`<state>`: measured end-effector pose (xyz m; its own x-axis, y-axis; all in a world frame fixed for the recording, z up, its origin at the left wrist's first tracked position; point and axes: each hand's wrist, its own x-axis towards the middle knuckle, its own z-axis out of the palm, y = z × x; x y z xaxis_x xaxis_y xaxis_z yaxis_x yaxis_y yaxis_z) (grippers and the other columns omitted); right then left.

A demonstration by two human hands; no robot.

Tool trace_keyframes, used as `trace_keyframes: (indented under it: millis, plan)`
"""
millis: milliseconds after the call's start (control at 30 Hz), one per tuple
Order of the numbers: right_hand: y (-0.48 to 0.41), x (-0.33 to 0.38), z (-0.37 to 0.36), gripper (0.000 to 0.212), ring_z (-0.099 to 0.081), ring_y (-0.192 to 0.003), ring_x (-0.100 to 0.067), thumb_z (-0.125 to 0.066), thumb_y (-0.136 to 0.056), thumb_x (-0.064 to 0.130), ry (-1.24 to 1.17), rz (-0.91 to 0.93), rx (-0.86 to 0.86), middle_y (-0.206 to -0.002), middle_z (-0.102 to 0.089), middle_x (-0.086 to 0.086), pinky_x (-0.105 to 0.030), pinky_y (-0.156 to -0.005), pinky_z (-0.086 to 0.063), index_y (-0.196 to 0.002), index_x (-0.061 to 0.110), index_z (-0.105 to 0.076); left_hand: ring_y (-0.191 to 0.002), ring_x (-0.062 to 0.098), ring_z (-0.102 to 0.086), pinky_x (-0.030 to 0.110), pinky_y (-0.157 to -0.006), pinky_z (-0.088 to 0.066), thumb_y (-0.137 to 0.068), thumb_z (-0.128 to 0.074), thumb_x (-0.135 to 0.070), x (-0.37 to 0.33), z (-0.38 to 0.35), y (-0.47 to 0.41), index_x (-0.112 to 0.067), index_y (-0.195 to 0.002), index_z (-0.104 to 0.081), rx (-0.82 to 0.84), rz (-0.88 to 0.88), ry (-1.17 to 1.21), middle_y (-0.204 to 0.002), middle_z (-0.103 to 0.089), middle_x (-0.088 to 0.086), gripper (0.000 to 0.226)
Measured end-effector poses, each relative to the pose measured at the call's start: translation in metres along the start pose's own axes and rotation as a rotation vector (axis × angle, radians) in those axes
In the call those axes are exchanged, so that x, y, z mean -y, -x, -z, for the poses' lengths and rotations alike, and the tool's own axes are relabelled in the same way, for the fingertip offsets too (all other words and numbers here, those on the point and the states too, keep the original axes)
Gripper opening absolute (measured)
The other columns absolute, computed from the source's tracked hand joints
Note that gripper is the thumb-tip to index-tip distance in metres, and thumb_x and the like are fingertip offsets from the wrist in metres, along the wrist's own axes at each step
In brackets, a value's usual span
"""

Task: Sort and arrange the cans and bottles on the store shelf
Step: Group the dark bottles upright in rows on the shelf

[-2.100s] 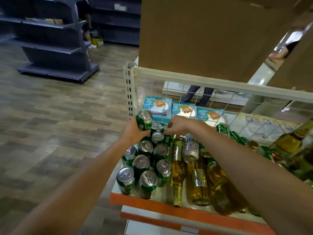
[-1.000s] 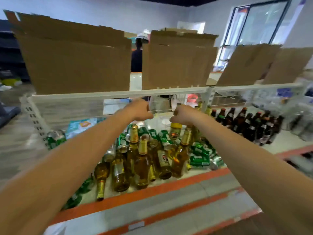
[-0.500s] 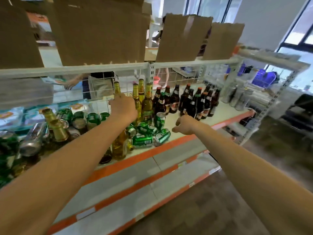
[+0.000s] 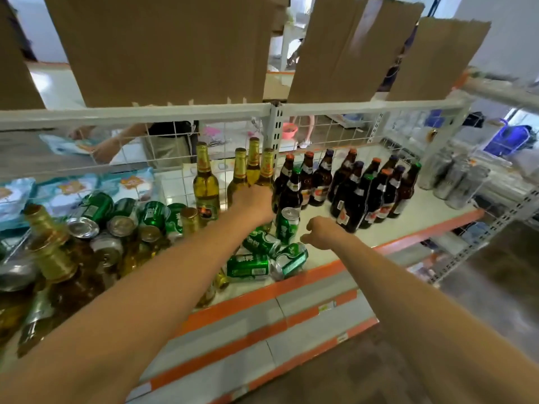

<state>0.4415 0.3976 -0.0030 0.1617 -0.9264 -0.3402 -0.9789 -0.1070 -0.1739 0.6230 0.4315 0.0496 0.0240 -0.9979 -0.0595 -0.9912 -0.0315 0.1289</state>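
Note:
My left hand (image 4: pixel 256 204) grips the lower body of an upright yellow bottle (image 4: pixel 267 170), set among other standing gold-capped yellow bottles (image 4: pixel 205 182). My right hand (image 4: pixel 322 231) hovers with loosely curled fingers and holds nothing, just right of an upright green can (image 4: pixel 287 224). Three green cans (image 4: pixel 250 265) lie on their sides in front of it. Several brown bottles (image 4: pixel 355 193) stand grouped to the right. A jumbled pile of green cans and yellow bottles (image 4: pixel 116 225) fills the shelf's left part.
The shelf has an orange front edge (image 4: pixel 326 271), a wire mesh back and a white post (image 4: pixel 275 126). Cardboard sheets (image 4: pixel 163 48) stand on the shelf above. Clear wrapped packs (image 4: pixel 455 179) sit far right. A person (image 4: pixel 166 141) stands behind the mesh.
The view has swung right along the shelf, away from the stacked green cans. My left hand now holds a yellow bottle among the standing ones; my right hand has come beside the upright green can.

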Motion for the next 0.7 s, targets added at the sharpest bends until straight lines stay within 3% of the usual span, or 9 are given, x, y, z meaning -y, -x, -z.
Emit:
trace_keyframes:
  millis: [133,233,300,433,533,700]
  plan:
    - [-0.037,-0.013,0.007,0.058,-0.052,-0.124,-0.03,-0.06,-0.095,0.04,-0.017,0.003,-0.02,-0.14,-0.052,-0.014,-0.038,-0.098,-0.046,-0.14,0.005,-0.048,-0.072,0.022,-0.057,0.029,-0.05,-0.039,-0.09,-0.064,-0.022,-0.007,-0.044,-0.036,-0.014,-0.078,-0.052,0.079,0.044,0.126,-0.079,-0.054,0.003,0.019]
    - [-0.062,-0.018,0.006,0.059,-0.054,-0.122,-0.031,-0.062,-0.095,0.038,-0.088,0.033,-0.047,-0.136,-0.055,-0.014,-0.039,-0.097,-0.047,-0.141,0.007,-0.043,-0.081,0.024,-0.062,0.03,-0.06,-0.044,-0.088,-0.065,-0.018,-0.01,-0.073,-0.053,-0.013,-0.077,-0.053,0.136,0.093,0.169,-0.085,-0.058,0.005,0.017]
    - [-0.08,-0.018,0.0,0.064,-0.055,-0.119,-0.033,-0.066,-0.092,0.037,-0.15,0.066,-0.058,-0.132,-0.058,-0.015,-0.039,-0.092,-0.047,-0.142,0.007,-0.041,-0.083,0.024,-0.062,0.031,-0.063,-0.045,-0.088,-0.066,-0.02,-0.012,-0.087,-0.063,-0.008,-0.093,-0.063,0.161,0.134,0.202,-0.09,-0.061,0.006,0.013]
    - [-0.11,-0.016,-0.027,0.078,-0.057,-0.115,-0.035,-0.076,-0.081,0.041,-0.239,0.117,-0.059,-0.129,-0.058,-0.017,-0.038,-0.085,-0.047,-0.14,0.007,-0.039,-0.099,0.028,-0.063,0.034,-0.076,-0.052,-0.089,-0.066,-0.025,-0.016,-0.11,-0.077,-0.01,-0.119,-0.062,0.175,0.191,0.232,-0.112,-0.064,0.01,0.034]
    - [-0.124,-0.014,-0.039,0.081,-0.058,-0.114,-0.033,-0.081,-0.073,0.043,-0.298,0.139,-0.04,-0.124,-0.059,-0.012,-0.037,-0.088,-0.048,-0.136,0.011,-0.043,-0.103,0.03,-0.063,0.035,-0.08,-0.052,-0.087,-0.067,-0.029,-0.019,-0.118,-0.08,-0.011,-0.121,-0.062,0.167,0.233,0.238,-0.116,-0.064,0.011,0.039]
    - [-0.13,-0.021,-0.044,0.077,-0.058,-0.113,-0.034,-0.081,-0.074,0.042,-0.324,0.196,-0.069,-0.126,-0.06,-0.014,-0.038,-0.085,-0.048,-0.132,0.006,-0.046,-0.096,0.027,-0.064,0.035,-0.078,-0.055,-0.083,-0.072,-0.029,-0.026,-0.114,-0.074,-0.014,-0.114,-0.063,0.175,0.315,0.263,-0.108,-0.066,0.008,0.036]
